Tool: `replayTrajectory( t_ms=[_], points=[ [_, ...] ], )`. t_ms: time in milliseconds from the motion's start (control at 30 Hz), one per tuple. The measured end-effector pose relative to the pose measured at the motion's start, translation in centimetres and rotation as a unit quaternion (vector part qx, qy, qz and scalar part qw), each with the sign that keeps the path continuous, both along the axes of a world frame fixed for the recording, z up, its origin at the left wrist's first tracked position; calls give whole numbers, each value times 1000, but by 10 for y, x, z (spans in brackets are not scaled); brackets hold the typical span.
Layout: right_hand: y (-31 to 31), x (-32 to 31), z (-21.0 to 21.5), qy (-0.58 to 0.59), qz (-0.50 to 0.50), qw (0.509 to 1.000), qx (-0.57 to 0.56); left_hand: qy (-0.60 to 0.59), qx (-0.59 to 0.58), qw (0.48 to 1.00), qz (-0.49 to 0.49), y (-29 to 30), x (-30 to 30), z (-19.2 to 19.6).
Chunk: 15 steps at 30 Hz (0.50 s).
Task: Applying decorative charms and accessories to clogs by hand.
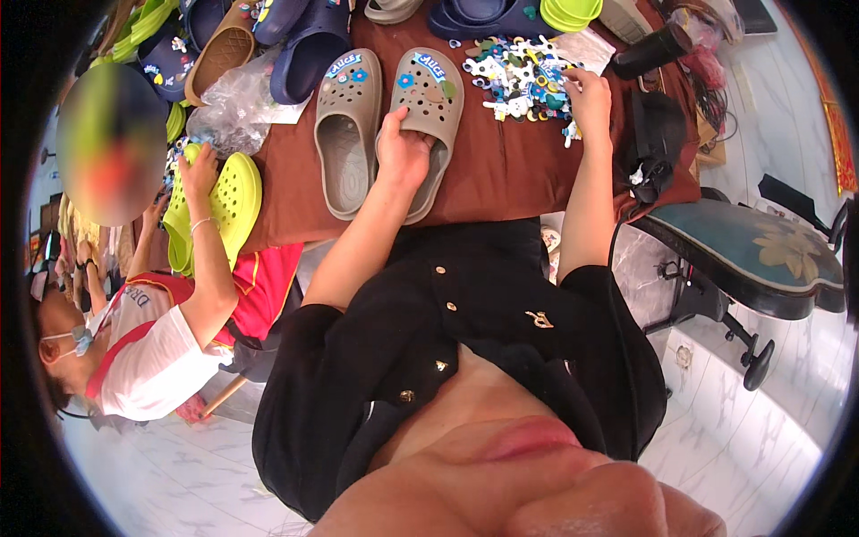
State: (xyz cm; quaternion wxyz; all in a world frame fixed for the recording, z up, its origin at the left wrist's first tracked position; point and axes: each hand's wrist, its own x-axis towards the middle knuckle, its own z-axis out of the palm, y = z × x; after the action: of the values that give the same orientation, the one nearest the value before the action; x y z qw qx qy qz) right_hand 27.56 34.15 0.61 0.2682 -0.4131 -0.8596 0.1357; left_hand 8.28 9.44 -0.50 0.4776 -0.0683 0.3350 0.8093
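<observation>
A pair of grey-brown clogs lies before me, toes away. My left hand (404,154) grips the right clog (428,89), its fingers inside the opening and the thumb on the upper near the holes. This clog carries a blue lettered charm, a blue flower and a green and brown charm. The left clog (347,134) sits beside it with a lettered charm and blue flowers. Over a heap of small shoe charms (519,76), white, blue, green and yellow, my right hand (591,103) has its fingertips pinched together at the heap's right edge. What they hold is too small to tell.
The table has a brown cloth (291,192). Navy clogs (309,49), a tan clog (219,49) and clear plastic bags (234,103) crowd the far left. At my left a co-worker handles lime-green clogs (234,201). A black cylinder (651,52) and a padded chair (747,251) are on the right.
</observation>
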Motion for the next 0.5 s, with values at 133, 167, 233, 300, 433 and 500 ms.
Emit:
replayTrajectory(
  t_ms=[133,167,233,300,433,500],
  points=[
    [4,-11,2,-3,9,1000,1,-1,13,1000,2,3,-3,1],
    [2,-19,5,-12,13,1000,-5,8,17,1000,13,-3,-3,0],
    [0,-26,-1,-91,19,994,54,-17,36,999,6,-6,-5,-3],
    [8,-21,-14,-148,-39,987,47,-12,47,999,9,4,4,4],
    [-10,-24,-5,-162,-45,985,50,-29,12,999,28,0,8,0],
    [-16,-20,-4,-101,-14,991,86,-31,9,999,27,-3,9,-6]
  ],
)
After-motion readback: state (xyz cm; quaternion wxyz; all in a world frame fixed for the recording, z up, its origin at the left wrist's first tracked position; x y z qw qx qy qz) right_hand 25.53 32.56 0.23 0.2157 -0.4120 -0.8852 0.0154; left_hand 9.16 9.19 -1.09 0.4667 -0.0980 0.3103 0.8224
